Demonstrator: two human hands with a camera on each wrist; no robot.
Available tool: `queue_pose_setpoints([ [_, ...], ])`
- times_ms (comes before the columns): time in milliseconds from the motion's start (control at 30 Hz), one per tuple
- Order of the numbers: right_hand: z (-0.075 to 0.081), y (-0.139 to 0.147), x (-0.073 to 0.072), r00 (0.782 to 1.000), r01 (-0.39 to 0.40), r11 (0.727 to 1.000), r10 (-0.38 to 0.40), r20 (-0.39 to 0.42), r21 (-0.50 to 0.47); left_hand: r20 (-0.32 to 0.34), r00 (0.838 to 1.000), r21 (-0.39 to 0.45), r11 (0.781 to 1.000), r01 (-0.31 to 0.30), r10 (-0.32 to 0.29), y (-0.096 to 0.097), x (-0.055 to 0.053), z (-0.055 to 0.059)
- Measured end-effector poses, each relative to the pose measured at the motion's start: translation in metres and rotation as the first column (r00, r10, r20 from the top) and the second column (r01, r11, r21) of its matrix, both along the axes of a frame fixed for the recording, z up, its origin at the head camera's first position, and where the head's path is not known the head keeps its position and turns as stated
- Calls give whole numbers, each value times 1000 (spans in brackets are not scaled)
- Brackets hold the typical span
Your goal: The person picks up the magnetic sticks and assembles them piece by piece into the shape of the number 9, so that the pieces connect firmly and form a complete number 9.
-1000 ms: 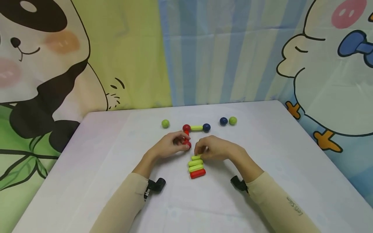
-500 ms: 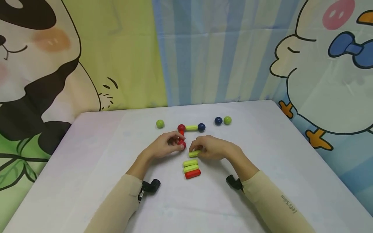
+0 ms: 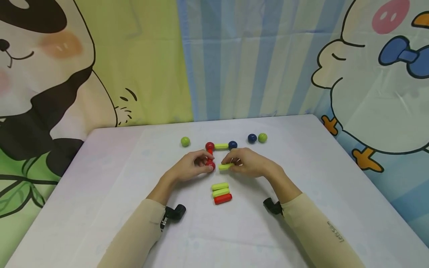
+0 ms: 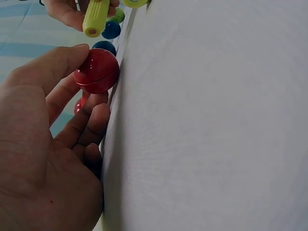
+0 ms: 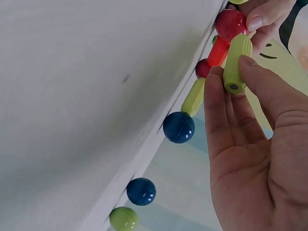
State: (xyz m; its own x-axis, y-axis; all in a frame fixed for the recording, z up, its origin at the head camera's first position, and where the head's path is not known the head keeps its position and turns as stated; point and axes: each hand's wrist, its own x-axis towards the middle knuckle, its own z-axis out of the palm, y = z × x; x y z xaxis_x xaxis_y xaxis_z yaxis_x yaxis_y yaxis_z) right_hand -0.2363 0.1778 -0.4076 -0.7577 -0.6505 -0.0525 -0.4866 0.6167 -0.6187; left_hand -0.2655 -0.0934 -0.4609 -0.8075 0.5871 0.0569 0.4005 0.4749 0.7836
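My left hand (image 3: 189, 165) holds the near red ball (image 4: 98, 71) between thumb and fingers. A red rod (image 5: 218, 51) joins this ball to a far red ball (image 3: 209, 146). From there a yellow-green rod (image 3: 221, 146) runs right to a dark blue ball (image 3: 232, 144), making an L-shaped chain on the table. Just right of the near red ball, my right hand (image 3: 249, 162) pinches a loose yellow-green rod (image 5: 236, 62) between thumb and fingers. A dark round spot shows in the rod's end in the right wrist view.
Nearer the person, two yellow-green rods (image 3: 219, 185) and a red rod (image 3: 223, 198) lie side by side on the white table (image 3: 100, 167). A green ball (image 3: 185, 141) sits at back left; a blue ball (image 3: 252, 138) and another green ball (image 3: 263, 137) at back right.
My right hand has drawn one yellow-green rod away from the row and carried it forward, up beside the near red ball. My left hand keeps its hold on that ball.
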Motion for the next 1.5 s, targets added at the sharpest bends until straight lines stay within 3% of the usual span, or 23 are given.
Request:
queue_pose_setpoints([
  [267,-5,-1,-5,999,39,999,-39,2,-32,18,1000,-4,1000,-6,7,1,0,-3],
  [667,-14,-3,-11,998,59,995,-56,37,-82,7,1000,2,1000,22,-22,-2,-2,4],
  [1133,-17,-4,-14,994,89,994,-85,70,-59,31,999,-15,1000,-21,21,-1,0,1],
  [1500,-20,0,-15,994,99,994,-96,56,-55,15,1000,24,1000,1,-1,1,2,3],
])
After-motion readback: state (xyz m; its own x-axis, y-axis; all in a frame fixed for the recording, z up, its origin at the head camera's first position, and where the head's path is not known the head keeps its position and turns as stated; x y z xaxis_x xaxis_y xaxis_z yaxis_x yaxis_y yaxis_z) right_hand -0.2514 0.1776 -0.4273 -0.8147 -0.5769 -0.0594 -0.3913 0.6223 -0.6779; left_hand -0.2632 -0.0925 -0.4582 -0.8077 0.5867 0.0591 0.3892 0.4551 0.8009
